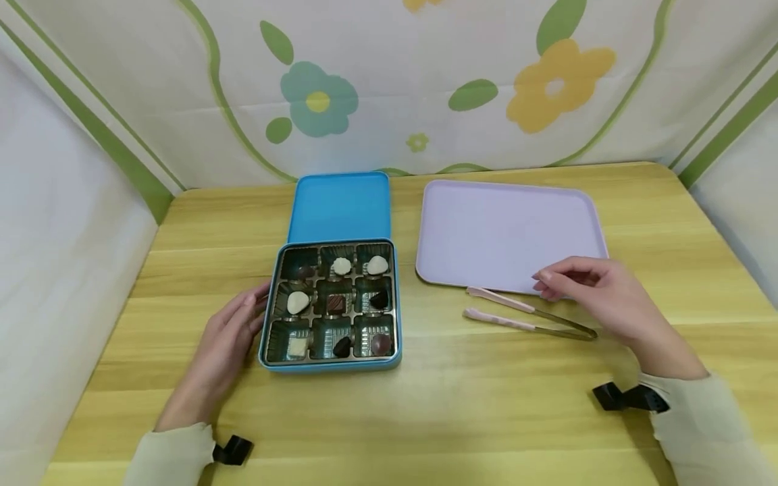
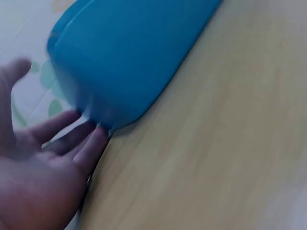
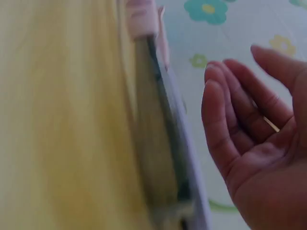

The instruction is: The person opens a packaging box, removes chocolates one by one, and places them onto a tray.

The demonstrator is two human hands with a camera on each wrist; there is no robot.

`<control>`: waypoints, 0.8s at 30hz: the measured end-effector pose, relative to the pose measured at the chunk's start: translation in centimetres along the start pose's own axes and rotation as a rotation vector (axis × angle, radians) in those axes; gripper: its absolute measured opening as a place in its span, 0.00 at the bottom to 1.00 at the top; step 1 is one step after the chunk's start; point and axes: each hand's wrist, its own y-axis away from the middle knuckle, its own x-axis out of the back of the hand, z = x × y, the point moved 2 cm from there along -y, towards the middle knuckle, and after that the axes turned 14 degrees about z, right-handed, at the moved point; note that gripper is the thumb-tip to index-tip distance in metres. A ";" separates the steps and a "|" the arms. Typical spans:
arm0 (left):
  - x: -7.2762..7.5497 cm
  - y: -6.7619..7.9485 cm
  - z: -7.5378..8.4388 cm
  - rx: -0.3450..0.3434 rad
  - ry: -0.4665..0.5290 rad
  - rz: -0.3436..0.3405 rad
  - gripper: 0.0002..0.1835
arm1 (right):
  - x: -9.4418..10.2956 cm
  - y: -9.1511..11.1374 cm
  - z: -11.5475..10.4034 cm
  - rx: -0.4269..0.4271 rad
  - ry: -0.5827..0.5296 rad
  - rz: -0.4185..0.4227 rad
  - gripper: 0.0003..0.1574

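A blue tin (image 1: pixel 331 366) holds a divided insert with one chocolate in each compartment, among them a brown square (image 1: pixel 336 304) and a white one (image 1: pixel 298 302). My left hand (image 1: pixel 234 337) is at the tin's left side, its fingertips against the blue wall (image 2: pixel 120 57) in the left wrist view and the thumb held apart. Over the near right corner of a lilac tray (image 1: pixel 510 233) hovers my right hand (image 1: pixel 598 297), fingers loosely bent, nothing in them. Below it lie tongs (image 1: pixel 529 318) with pink tips, spread on the table; their metal part (image 3: pixel 156 124) shows blurred in the right wrist view.
The tin's blue lid (image 1: pixel 340 206) lies behind the tin, partly hidden by it. A flowered cloth (image 1: pixel 389 88) hangs along the back edge of the wooden table (image 1: pixel 425 418). Black wrist cameras (image 1: pixel 632 398) sit at both cuffs.
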 end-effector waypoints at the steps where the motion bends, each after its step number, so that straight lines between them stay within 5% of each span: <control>1: 0.1 0.1 -0.1 -0.032 0.011 -0.029 0.30 | 0.3 0.1 0.4 0.007 -0.007 0.005 0.16; 5: 0.5 0.2 -0.2 -0.127 -0.005 -0.166 0.31 | 1.5 0.7 2.0 0.028 -0.064 0.005 0.13; 12: 1.2 0.6 -0.5 -0.179 -0.087 -0.394 0.55 | 1.7 1.3 3.3 0.104 -0.060 -0.076 0.11; 18: 1.3 0.8 -0.7 -0.171 -0.155 -0.391 0.73 | 0.8 1.4 3.3 0.132 -0.024 -0.055 0.10; 24: 1.0 0.9 -0.7 -0.153 -0.223 -0.373 0.78 | 0.4 1.7 3.3 0.127 -0.025 -0.065 0.09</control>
